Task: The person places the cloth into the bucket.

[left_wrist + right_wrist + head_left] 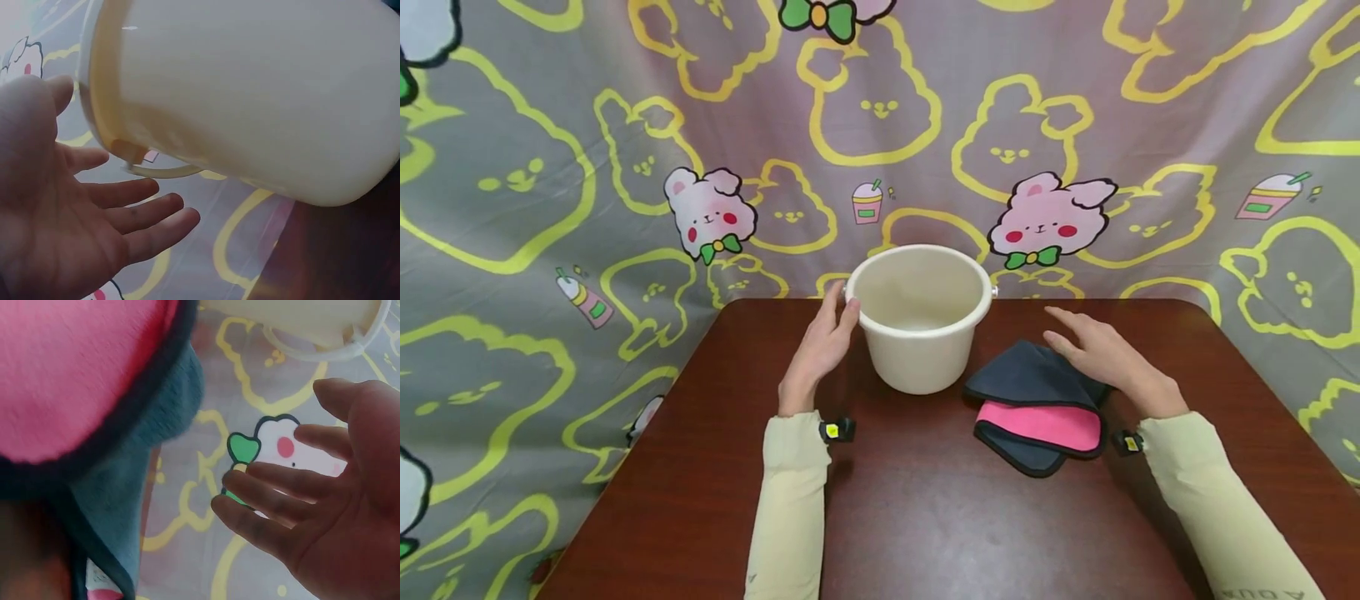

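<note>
A cream plastic bucket [921, 358] stands upright near the table's far edge, its mouth facing up. My left hand [822, 346] is at the bucket's left rim, fingers spread and nearly straight; in the left wrist view the palm [56, 206] holds nothing, and I cannot tell whether a fingertip touches the rim. Right of the bucket lies a folded cloth [1033, 375], dark grey-blue with a pink side and black edging. Beside and above its right part hovers my right hand [1101, 354], fingers extended. The right wrist view shows that hand [325, 494] apart from the cloth [81, 375].
The brown wooden table [910, 517] reaches back to a grey curtain [760, 117] with yellow bear outlines and rabbit faces. A handle [169, 170] hangs at the bucket's far side. A dark wrist strap piece [837, 431] sits at the left cuff.
</note>
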{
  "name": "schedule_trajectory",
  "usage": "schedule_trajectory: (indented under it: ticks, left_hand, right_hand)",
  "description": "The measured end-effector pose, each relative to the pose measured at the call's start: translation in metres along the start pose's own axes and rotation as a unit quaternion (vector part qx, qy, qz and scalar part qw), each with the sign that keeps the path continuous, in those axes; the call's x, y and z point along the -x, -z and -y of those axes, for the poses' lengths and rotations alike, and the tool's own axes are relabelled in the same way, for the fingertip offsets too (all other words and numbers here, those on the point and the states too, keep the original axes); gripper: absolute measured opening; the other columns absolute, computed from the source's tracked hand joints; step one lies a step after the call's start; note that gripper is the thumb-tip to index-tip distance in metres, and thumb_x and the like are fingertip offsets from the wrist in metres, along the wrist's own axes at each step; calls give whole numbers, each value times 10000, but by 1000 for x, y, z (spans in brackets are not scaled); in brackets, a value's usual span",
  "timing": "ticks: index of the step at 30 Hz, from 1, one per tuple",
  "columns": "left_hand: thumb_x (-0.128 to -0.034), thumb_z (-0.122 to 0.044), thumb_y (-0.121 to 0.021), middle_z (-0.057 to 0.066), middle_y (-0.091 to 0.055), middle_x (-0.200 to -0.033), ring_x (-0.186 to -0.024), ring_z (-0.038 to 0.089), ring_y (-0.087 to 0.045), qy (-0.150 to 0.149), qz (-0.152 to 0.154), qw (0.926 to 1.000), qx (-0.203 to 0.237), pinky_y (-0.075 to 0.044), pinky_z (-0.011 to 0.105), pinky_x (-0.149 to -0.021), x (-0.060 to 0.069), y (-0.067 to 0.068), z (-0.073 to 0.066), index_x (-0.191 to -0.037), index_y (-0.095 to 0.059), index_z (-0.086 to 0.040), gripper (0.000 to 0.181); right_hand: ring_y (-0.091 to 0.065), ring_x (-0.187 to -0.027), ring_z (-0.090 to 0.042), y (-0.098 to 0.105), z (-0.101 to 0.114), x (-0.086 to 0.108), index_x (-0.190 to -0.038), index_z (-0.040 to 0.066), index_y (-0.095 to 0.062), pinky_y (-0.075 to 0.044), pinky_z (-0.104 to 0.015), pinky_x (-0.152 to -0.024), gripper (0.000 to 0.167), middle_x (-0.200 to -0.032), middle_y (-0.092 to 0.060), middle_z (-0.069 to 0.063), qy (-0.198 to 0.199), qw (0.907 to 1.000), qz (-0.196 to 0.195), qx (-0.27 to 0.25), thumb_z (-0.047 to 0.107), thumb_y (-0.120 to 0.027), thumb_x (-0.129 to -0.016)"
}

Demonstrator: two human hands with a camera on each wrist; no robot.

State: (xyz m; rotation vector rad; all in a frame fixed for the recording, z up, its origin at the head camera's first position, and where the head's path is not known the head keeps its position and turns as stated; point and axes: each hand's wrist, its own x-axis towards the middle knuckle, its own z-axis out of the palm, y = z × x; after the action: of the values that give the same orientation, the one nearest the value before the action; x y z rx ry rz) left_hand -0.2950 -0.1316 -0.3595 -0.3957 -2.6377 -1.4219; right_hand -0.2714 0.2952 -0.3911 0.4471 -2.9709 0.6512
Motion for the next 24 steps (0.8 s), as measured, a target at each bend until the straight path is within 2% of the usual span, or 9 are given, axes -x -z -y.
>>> schedule_trajectory:
  ticks: [6,13,19,24]
  left_hand:
    - [-996,-592,-385,61,-452,-1474,-1358,244,-443,123,96,9993,328,-366,491,-1129,1,-4,3,-1551,-214,-314,643]
    - [-1000,-575,-398,74,-449,-1480,-1355,251,-467,63,44,9982,590,-393,481,-1118,0,-8,6,-1552,-218,-279,652]
    - [-1023,-497,-420,105,-497,-1405,-1314,275,-510,-49,-121,9963,855,-422,478,-1087,-3,-14,8,-1524,-274,-280,565]
    - [-1037,-440,-422,123,-472,-1445,-1327,283,-505,89,-77,9921,1250,-447,505,-1069,-1,-14,3,-1531,-265,-280,542]
  right_hand:
    - [-469,-1292,-472,-9,2,-2,-1486,28,-376,-380,-652,-1050,613,-1437,-466,-296,-118,9992,386,62,342,-562,-994]
    - [-496,-1244,-485,-12,2,2,-1460,11,-407,-423,-656,-998,663,-1388,-500,-315,-310,9948,943,220,390,-611,-955]
    - [-487,-1243,-493,-15,2,4,-1452,15,-415,-424,-657,-992,714,-1380,-505,-311,-140,9929,1164,181,421,-660,-918]
    - [-499,-1225,-478,-20,0,2,-1454,11,-404,-436,-647,-988,772,-1365,-513,-312,-79,9904,1374,137,440,-696,-883]
